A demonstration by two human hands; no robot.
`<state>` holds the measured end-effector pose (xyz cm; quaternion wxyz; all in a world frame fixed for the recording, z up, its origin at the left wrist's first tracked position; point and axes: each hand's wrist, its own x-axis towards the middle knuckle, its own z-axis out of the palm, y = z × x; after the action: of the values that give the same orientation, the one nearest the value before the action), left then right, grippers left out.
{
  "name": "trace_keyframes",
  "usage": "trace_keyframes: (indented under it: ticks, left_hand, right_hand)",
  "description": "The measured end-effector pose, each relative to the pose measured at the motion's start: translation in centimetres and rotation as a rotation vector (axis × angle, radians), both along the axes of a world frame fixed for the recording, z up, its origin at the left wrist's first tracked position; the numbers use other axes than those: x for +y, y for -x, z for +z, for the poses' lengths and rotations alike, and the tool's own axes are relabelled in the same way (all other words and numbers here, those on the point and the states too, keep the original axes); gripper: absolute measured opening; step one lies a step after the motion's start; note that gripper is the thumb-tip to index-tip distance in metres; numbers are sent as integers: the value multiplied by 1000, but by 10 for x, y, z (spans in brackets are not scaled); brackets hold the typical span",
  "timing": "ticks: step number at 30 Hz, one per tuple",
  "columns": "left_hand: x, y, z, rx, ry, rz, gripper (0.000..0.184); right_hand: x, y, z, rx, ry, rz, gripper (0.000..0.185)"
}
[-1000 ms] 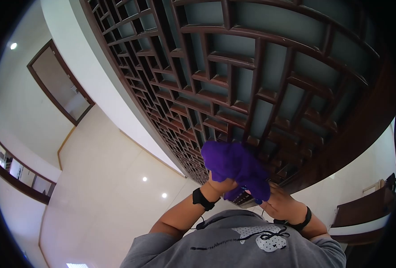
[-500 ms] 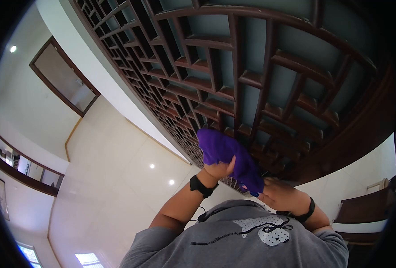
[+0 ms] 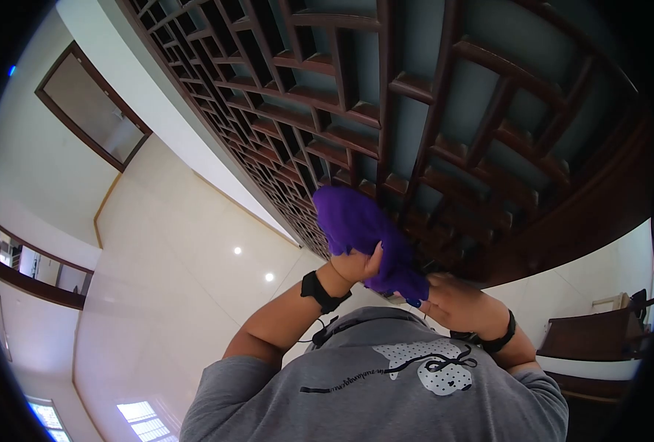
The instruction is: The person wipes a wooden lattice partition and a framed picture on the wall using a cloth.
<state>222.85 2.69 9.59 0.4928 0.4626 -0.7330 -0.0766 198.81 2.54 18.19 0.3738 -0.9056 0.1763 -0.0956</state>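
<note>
A bunched purple cloth (image 3: 356, 221) lies against the dark wooden lattice (image 3: 408, 85). My left hand (image 3: 360, 264) is closed on the cloth's near side, its thumb over the folds and most of its fingers hidden beneath. My right hand (image 3: 448, 300) holds the lower right end of the cloth close to the lattice; its fingers are partly covered. Something small and dark blue shows at those fingertips, too small to name. Both wrists wear black bands.
The lattice fills the upper middle and right, with a solid dark wooden edge (image 3: 592, 214) below it. Pale shiny floor (image 3: 172, 272) spreads to the left. At the far right stands dark wooden furniture (image 3: 588, 335). A brown-framed doorway (image 3: 95, 107) is at upper left.
Both hands and the cloth have moved up and slightly left in view. The cloth is stretched longer, and my left thumb now shows over it. The lattice looks closer.
</note>
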Motion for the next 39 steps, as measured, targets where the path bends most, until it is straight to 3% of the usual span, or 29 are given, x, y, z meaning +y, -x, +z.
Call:
trace_keyframes:
  ticks: [3,6,7,10,12,14,16,19,25,28,31,34,37,39]
  left_hand:
    - [11,10,3,274,-257,-294,36]
    - [9,16,10,-209,52,-280,38]
    - [14,20,16,-235,168,-221,41]
    - [4,24,7,-229,29,-372,41]
    - [3,17,42,-261,107,-427,42]
    - [2,17,44,-226,95,-445,43]
    - [2,25,17,-120,1,-385,43]
    - [8,30,19,-214,-12,-277,44]
    - [14,52,31,-187,72,-339,40]
    - [13,59,26,78,-70,-436,38]
    - [10,54,32,-110,92,-378,37]
    - [11,49,32,6,104,-384,36]
    - [22,38,11,-192,73,-242,38]
    - [24,28,-1,-174,2,-244,38]
  right_hand:
    - [-1,0,3,-32,-48,-14,23]
    - [-2,-1,1,-58,-55,-10,19]
    - [-3,2,0,-20,-55,-9,18]
    - [-2,4,4,46,-54,-24,15]
    - [0,7,9,63,-45,-52,15]
    - [4,10,11,63,-26,-99,16]
    - [7,15,12,67,7,-130,16]
    - [13,13,13,29,20,-164,17]
    - [17,27,13,31,43,-172,17]
    - [20,28,19,-29,52,-191,15]
    - [22,26,14,-60,14,-218,14]
    - [24,25,15,-17,13,-217,13]
    - [24,23,21,-15,51,-219,12]
    - [24,24,18,-15,66,-224,12]
